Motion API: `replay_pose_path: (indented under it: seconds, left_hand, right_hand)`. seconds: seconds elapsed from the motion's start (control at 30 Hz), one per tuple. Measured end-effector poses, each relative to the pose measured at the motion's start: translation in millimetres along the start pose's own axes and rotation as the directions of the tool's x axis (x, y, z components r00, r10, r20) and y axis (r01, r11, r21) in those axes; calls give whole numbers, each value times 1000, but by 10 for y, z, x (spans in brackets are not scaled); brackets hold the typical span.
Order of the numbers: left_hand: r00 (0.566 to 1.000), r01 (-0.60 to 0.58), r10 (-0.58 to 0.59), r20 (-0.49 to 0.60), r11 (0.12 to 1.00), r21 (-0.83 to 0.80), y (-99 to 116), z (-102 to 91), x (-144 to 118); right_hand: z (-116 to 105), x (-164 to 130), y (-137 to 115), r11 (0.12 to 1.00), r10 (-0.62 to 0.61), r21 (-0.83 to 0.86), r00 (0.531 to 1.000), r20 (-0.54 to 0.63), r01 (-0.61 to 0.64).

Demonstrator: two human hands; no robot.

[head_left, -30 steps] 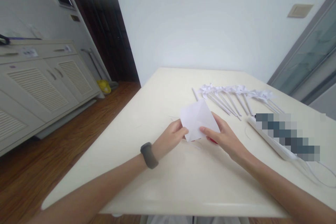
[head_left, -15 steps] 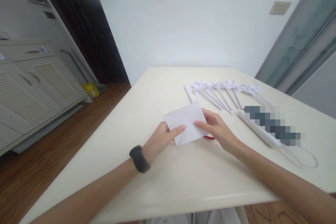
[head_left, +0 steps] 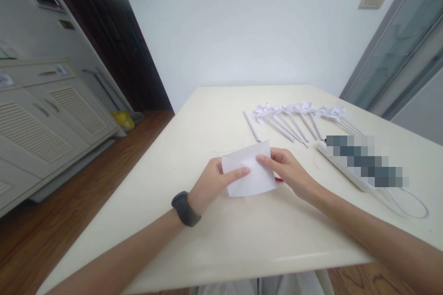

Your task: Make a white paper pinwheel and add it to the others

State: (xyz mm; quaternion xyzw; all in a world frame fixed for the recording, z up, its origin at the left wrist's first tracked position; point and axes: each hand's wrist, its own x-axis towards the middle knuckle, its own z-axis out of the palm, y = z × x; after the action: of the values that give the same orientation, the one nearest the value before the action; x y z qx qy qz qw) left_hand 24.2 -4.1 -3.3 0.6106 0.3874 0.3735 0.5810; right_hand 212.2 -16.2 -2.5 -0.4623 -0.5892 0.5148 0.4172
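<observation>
- White sheet of paper (head_left: pixel 249 169), creased, held just above the cream table (head_left: pixel 214 239), near its middle.
- Left hand (head_left: pixel 211 183): pinching the paper's left edge, thumb on top pointing right, fingers tucked behind the sheet; dark wristband (head_left: pixel 185 209) on the wrist.
- Right hand (head_left: pixel 290 171): pinching the paper's right edge, forefinger and thumb on the sheet's upper right part, other fingers curled behind it.
- Red object (head_left: pixel 278 179) peeking out just under the right hand, touching the table; too hidden to tell what.
- Row of white paper pinwheels (head_left: pixel 297 117) on sticks, lying flat on the table beyond the hands, well apart from the paper.
- Single white stick (head_left: pixel 251 126) lying just left of that row, near the paper's top edge.
- White cord (head_left: pixel 408 203) looping on the table at the right.
- Pale cabinets (head_left: pixel 44 120) with slatted doors at the left, standing on a wooden floor (head_left: pixel 69 203).
</observation>
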Motion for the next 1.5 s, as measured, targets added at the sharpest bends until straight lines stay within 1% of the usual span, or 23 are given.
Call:
replay_pose_path:
  seconds: [0.07,0.13,0.33,0.4,0.47,0.63,0.77,0.87,1.0,1.1,1.3,1.4,1.5]
  left_hand:
    - [999,20,-20,29,1000,-16,10,-12,1]
    - [999,19,-17,30,998,-61,18,-33,10]
    - [993,-103,92,-72,982,-156,16,-113,78]
    - [991,-117,104,-88,981,-156,14,-126,93]
    - [991,-112,102,-87,987,-115,14,-130,96]
    - [999,-44,44,-4,999,7,-6,-123,86]
    - [998,-30,27,57,999,37,-23,-111,85]
    - [995,-16,11,94,999,50,-17,-113,86]
    - [989,-1,-15,145,994,108,7,-118,87]
    - [984,-11,-16,179,989,147,22,-109,87]
    - [964,-44,9,267,991,125,23,-72,68]
    - [960,-61,21,281,989,135,15,-60,55]
    - [961,-80,26,275,979,189,15,-56,48]
  right_hand:
    - [-8,1,12,1000,13,1,1000,-18,-13]
    - [-18,5,23,1000,22,-3,999,-26,-22]
    - [-33,7,28,999,36,-11,999,2,-36]
    - [-35,3,20,999,33,-13,999,23,-33]
    - [-34,1,13,1000,24,-14,998,57,-24]
    - [-19,8,22,1000,-8,-14,990,144,10]
    - [-25,15,50,999,-18,-25,988,152,22]
    - [-39,18,68,998,-19,-62,988,156,29]
    - [-48,33,81,992,2,-123,980,199,23]
    - [-51,41,70,985,16,-168,974,227,23]
    - [-37,31,50,974,35,-227,976,214,15]
    - [-28,27,43,970,27,-244,982,188,20]
    - [-27,22,20,967,-12,-248,987,161,52]
